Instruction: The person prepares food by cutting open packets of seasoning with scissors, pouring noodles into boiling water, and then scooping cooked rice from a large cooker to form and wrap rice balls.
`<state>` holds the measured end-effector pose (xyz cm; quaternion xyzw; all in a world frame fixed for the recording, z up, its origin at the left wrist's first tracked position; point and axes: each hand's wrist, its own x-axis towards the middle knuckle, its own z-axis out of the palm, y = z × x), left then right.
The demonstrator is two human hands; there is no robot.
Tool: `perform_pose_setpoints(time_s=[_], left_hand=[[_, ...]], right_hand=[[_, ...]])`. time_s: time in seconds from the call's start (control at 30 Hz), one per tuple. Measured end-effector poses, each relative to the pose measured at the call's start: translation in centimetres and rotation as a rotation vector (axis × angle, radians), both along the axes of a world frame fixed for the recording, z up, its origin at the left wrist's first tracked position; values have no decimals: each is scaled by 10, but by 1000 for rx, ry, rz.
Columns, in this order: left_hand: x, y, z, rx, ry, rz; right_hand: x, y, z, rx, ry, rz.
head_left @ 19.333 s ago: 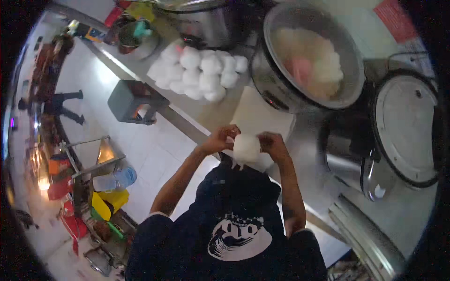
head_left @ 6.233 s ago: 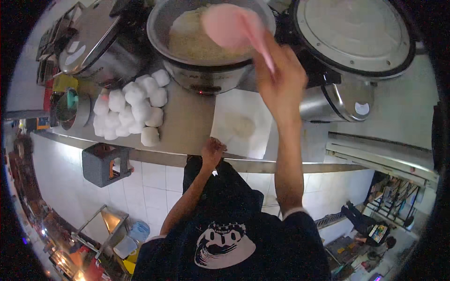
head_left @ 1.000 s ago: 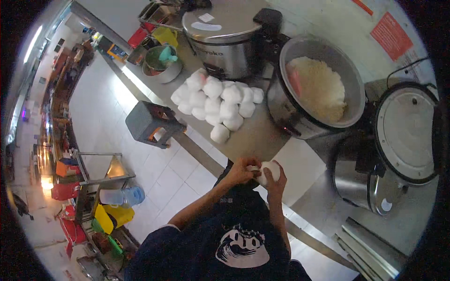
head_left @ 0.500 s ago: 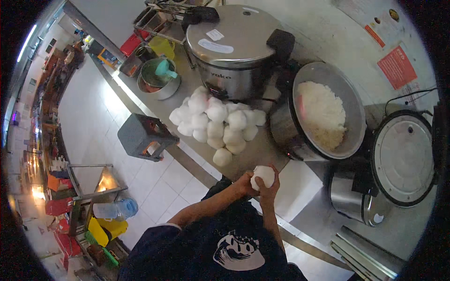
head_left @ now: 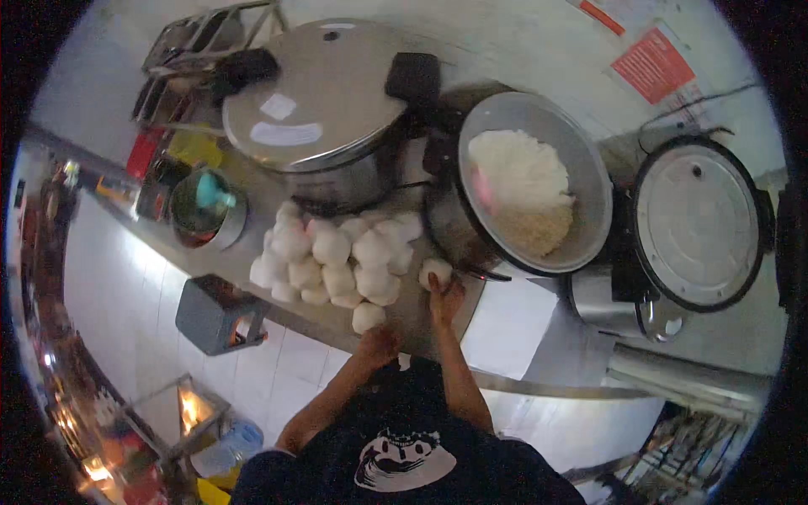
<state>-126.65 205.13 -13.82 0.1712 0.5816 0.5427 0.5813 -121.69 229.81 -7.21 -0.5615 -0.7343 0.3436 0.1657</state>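
Note:
A white rice ball [head_left: 434, 271] is at the fingertips of my right hand [head_left: 448, 300], whose thumb lies over it, just above the counter near the open rice pot [head_left: 599, 210]. My left hand [head_left: 380, 341] is curled closed at the counter's front edge. It is close beside a single rice ball [head_left: 369, 317] at the near end of the pile; whether anything is in its fingers is hidden. To the left, several more round white rice balls [head_left: 331, 246] are heaped together. Loose white rice [head_left: 523, 181] fills part of the tilted pot.
A large lidded steel cooker [head_left: 328, 101] stands behind the pile. At left are a pot [head_left: 231, 220] with a turquoise scoop and a dark stool [head_left: 217, 316] on the floor. A white sheet [head_left: 512, 328] and another cooker with its lid raised [head_left: 697, 223] are to the right.
My hands have parted. The rice ball both held has gone forward in my right hand towards the pot, while my left hand has moved left beside the pile. The whole view has turned.

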Motion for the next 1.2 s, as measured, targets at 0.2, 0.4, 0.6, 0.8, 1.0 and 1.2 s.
perform_pose_setpoints(time_s=[0.2,0.4,0.6,0.8,1.0,1.2], left_hand=[[18,50,84,32,362,-207],[-11,49,103,-78,518,-102],[-19,129,212,83,-80,365],[-32,241,404,320,211,363],[-64,260,471,304,454,331],[-50,278,428,524,445,571]], right_hand=[[3,4,3,38,-96,80],[30,64,354,-347,413,724],[-77,221,336,260,-196,774],[-64,231,324,400,-132,936],[-7,179,442,1025,-458,1137],[39,150,492,992,160,950]])
